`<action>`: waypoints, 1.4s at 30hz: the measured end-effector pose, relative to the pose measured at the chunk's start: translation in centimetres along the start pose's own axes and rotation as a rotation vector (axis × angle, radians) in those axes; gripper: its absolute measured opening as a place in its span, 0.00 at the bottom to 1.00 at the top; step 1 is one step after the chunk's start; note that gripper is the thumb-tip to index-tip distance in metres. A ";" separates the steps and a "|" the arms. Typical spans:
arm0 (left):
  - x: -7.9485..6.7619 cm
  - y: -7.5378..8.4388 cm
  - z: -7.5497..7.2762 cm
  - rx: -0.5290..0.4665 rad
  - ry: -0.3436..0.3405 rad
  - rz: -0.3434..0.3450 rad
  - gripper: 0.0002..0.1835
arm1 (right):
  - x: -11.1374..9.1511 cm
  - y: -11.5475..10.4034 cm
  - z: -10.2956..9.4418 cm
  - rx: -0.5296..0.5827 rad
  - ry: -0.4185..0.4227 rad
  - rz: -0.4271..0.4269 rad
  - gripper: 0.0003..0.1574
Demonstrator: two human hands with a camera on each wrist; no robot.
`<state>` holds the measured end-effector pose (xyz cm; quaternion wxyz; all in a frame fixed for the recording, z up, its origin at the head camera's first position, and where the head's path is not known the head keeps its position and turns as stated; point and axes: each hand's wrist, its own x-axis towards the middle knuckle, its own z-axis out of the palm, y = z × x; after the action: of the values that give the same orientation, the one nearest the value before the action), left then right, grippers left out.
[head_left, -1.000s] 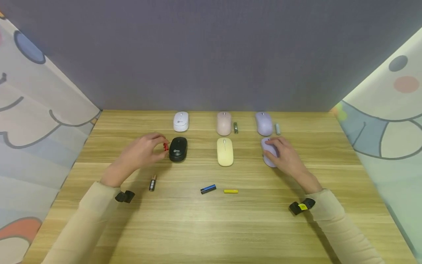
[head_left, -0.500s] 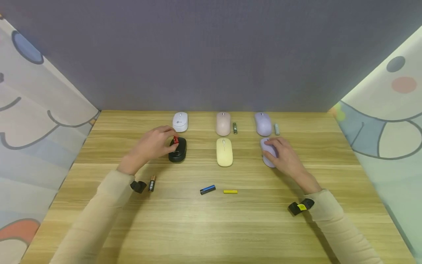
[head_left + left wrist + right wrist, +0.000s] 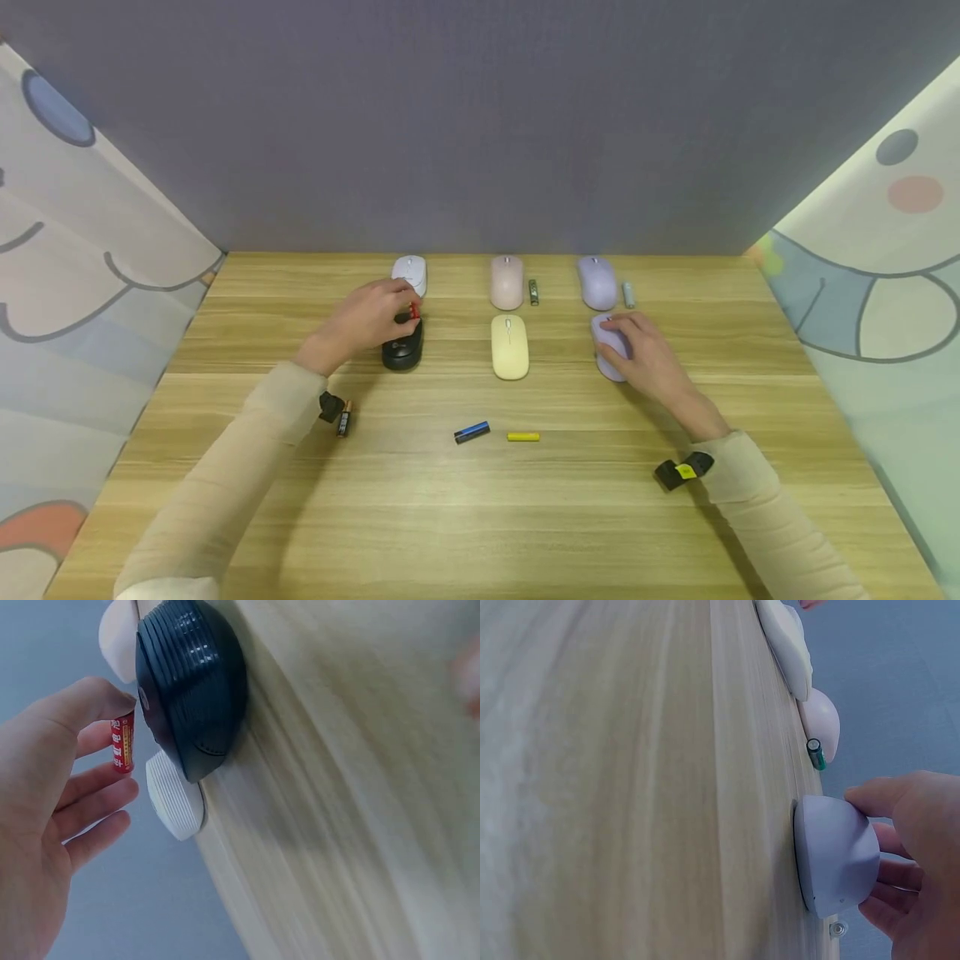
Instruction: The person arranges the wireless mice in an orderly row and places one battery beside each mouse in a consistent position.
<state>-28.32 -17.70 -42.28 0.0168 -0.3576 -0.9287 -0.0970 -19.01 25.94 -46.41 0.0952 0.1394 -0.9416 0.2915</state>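
My left hand (image 3: 369, 318) pinches a red battery (image 3: 123, 742) between thumb and fingers, above the far end of the black mouse (image 3: 402, 346). Just beyond those fingers the white mouse (image 3: 409, 271) is partly covered by the hand. At the right, my right hand (image 3: 651, 360) holds the front purple mouse (image 3: 838, 855), thumb on one side and fingers on the other; the mouse sits on the table. Behind it stand another purple mouse (image 3: 597, 283) and a pale grey-blue battery (image 3: 628, 295).
A yellow mouse (image 3: 510, 347) lies mid-table, with a pink mouse (image 3: 507, 282) and a green battery (image 3: 533, 292) behind. Nearer me lie a blue-and-black battery (image 3: 472, 432), a yellow battery (image 3: 523, 437) and a black battery (image 3: 344, 419). A grey panel (image 3: 480, 125) borders the table's back.
My left hand has carried the red battery rightward and away from me, from beside the black mouse to above its far end. The right hand has stayed on the purple mouse.
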 end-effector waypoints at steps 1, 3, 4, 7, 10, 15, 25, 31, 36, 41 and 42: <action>0.3 -0.1 0.1 0.004 0.006 0.011 0.14 | 0.0 0.0 0.0 0.000 0.001 -0.001 0.22; 1.0 -0.2 0.2 0.018 0.016 0.031 0.15 | 0.0 0.0 0.0 0.001 0.002 -0.001 0.22; 1.3 -0.2 0.2 0.030 0.016 0.039 0.16 | 0.0 0.0 0.0 0.002 0.001 0.000 0.22; 2.4 -0.3 0.1 0.064 0.004 0.061 0.19 | -0.1 -0.2 0.0 0.002 -0.001 0.005 0.22; 3.3 -0.3 0.0 0.090 -0.021 0.064 0.21 | -0.1 -0.2 0.0 0.003 0.000 0.007 0.22; 4.4 -0.4 0.1 0.111 -0.080 0.047 0.24 | 0.0 -0.1 0.0 0.005 0.008 0.005 0.22; 6.1 -1.1 0.5 0.124 -0.161 0.042 0.15 | 0.1 -0.5 0.0 0.013 0.006 -0.016 0.21; 6.4 -1.3 0.5 0.115 -0.188 0.027 0.16 | 0.1 -0.7 0.1 0.021 0.008 -0.033 0.20; 6.4 -1.5 0.7 0.110 -0.203 0.007 0.16 | 0.1 -0.6 0.2 0.015 0.008 -0.028 0.20; 6.5 -1.5 0.9 0.111 -0.202 -0.001 0.13 | 0.0 -0.5 0.1 0.020 0.006 -0.023 0.20; 6.5 -1.4 0.9 0.111 -0.200 -0.001 0.13 | 0.0 -0.5 0.2 0.022 0.006 -0.023 0.20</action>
<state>-34.07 -14.29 -42.75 -0.0564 -0.3635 -0.9298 -0.0093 -18.88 25.46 -46.27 0.0998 0.1506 -0.9364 0.3009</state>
